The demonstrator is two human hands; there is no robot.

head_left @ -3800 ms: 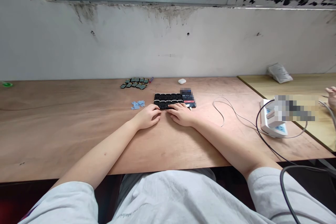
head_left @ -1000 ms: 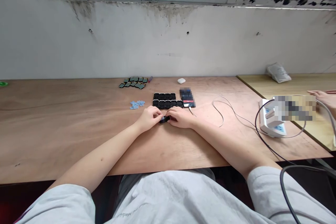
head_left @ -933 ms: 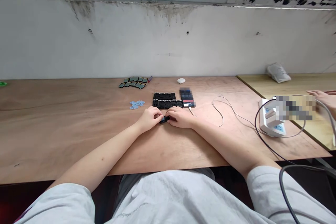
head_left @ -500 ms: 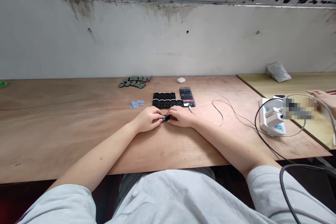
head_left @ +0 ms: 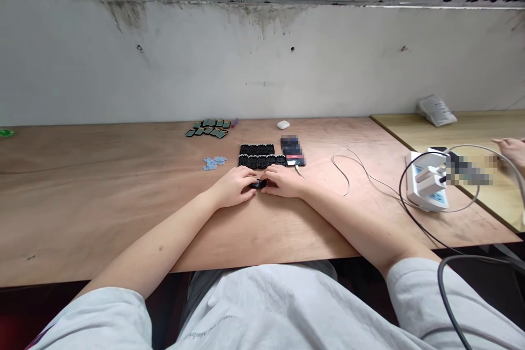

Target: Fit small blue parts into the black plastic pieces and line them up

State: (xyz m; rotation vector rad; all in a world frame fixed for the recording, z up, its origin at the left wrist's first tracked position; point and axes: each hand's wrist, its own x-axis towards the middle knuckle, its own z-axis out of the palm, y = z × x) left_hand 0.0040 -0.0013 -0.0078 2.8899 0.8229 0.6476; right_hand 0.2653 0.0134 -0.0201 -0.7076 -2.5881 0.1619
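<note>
My left hand and my right hand meet on the wooden table, fingers curled around a small black part held between them. Just beyond my fingers lie two rows of similar black parts. A phone lies to their right. Small light-blue pieces are scattered left of the black rows. Several green flat chips sit farther back.
A white earbud case lies near the wall. A thin white cable loops right of the phone. A white power strip with black cords sits at the right edge. Another person's hand rests on the neighbouring table; a white packet lies behind.
My hands have drawn back from the rows of black parts toward me, bringing one black part with them. They have since stayed together on it. The other person's hand shifted slightly.
</note>
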